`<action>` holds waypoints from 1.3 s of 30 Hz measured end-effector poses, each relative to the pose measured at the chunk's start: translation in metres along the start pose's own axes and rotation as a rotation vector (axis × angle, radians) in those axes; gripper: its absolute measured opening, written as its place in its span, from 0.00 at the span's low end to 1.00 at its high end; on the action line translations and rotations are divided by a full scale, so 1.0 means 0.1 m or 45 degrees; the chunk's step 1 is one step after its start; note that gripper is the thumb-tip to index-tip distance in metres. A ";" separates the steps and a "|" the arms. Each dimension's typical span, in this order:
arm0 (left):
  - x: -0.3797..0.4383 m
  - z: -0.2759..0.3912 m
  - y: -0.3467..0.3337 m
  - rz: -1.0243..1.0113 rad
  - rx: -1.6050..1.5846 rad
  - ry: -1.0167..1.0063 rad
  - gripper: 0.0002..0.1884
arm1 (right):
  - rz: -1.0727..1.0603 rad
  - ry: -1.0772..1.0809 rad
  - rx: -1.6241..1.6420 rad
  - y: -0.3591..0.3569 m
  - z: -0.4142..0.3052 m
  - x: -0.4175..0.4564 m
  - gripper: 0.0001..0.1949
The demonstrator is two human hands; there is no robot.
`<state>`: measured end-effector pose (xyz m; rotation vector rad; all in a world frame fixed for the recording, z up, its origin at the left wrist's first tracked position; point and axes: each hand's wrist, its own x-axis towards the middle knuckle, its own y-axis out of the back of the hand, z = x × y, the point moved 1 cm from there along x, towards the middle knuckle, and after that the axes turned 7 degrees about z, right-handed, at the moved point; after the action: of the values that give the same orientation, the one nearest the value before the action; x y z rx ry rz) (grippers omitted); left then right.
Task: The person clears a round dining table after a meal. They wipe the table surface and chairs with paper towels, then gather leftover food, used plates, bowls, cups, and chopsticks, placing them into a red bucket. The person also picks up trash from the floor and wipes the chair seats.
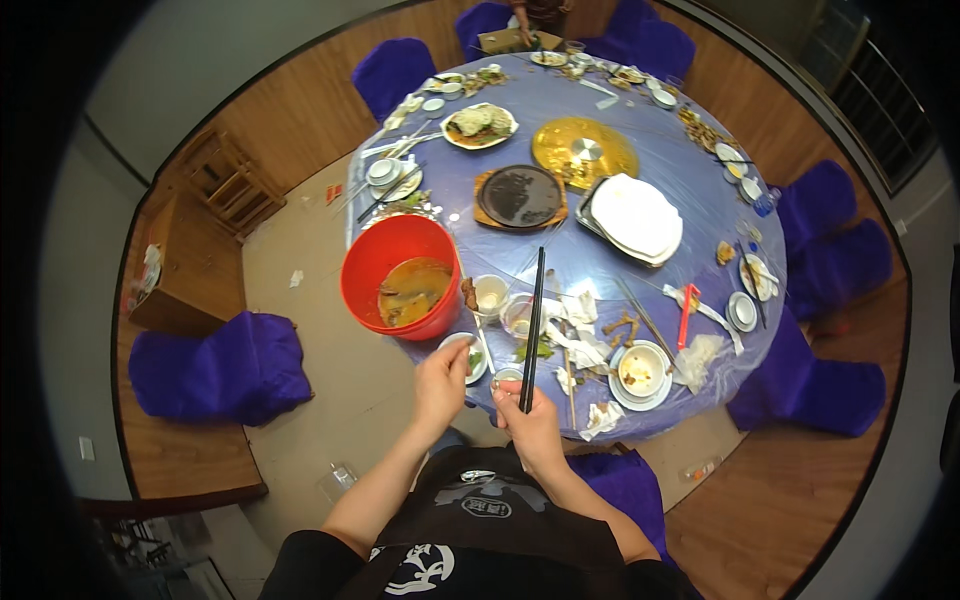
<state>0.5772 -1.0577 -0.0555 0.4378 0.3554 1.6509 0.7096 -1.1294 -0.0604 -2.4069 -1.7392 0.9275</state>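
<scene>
My right hand point(531, 427) grips a pair of black chopsticks point(536, 322), which point away from me over the table's near edge. A small white cup or bowl point(510, 374) shows just beyond its fingers; whether they touch it is unclear. My left hand point(441, 381) is at the left rim of a small white dish point(475, 360) with bits of green in it. Its fingertips are bunched and slightly blurred, so I cannot tell whether they hold anything. Beyond that hand stands a red bucket point(401, 277), partly filled with brownish liquid and food scraps.
A plastic-covered round table point(525, 255) bears a hot plate point(521, 196), stacked white dishes point(637, 214), a golden turntable point(585, 150), a bowl on a saucer point(642, 371), crumpled tissues point(589, 337) and bones. Purple-covered chairs point(217, 367) stand around. Another person's hand point(523, 26) reaches toward a cardboard box.
</scene>
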 end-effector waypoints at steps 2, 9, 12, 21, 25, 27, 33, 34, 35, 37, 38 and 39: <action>0.13 -0.06 0.16 0.175 0.081 -0.135 0.09 | -0.071 -0.063 0.073 -0.21 -0.03 -0.06 0.09; 0.63 -0.20 0.63 0.435 0.475 -0.455 0.07 | -0.255 -0.019 -0.058 -0.79 -0.13 0.09 0.09; 0.95 -0.39 0.77 0.468 0.536 -0.427 0.07 | -0.265 -0.007 -0.176 -0.82 -0.13 0.01 0.08; 1.33 -0.89 0.78 0.328 0.563 -0.149 0.09 | -0.299 -0.142 -0.369 -0.02 -0.22 -0.49 0.09; 1.19 -0.72 0.72 0.137 -0.060 0.083 0.11 | -0.074 -0.014 -0.312 0.18 -0.27 -0.51 0.09; 0.83 -0.41 0.57 -0.007 -0.621 0.438 0.10 | 0.058 0.105 -0.197 0.10 -0.12 -0.35 0.09; -0.24 0.22 -0.06 -0.349 -1.065 0.862 0.13 | 0.080 0.242 -0.213 -0.16 0.09 -0.07 0.09; -0.32 0.26 -0.12 -0.373 -1.021 0.869 0.13 | 0.075 0.235 -0.193 -0.15 0.11 -0.07 0.10; -0.38 0.24 -0.15 -0.338 -0.987 0.829 0.13 | 0.057 0.219 -0.170 -0.11 0.14 -0.07 0.09; -0.37 0.14 -0.14 -0.358 -0.995 0.842 0.13 | 0.070 0.243 -0.324 0.02 0.21 -0.07 0.09; -0.36 0.09 -0.09 -0.360 -0.993 0.847 0.13 | 0.094 0.282 -0.491 0.13 0.22 -0.08 0.10; -0.33 0.05 -0.05 -0.322 -0.989 0.839 0.14 | 0.096 0.257 -0.536 0.28 0.20 -0.10 0.13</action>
<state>0.5869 -1.0903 -0.0563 -0.7198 0.2074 1.5076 0.7218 -1.1543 -0.0824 -2.7100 -1.9347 0.3240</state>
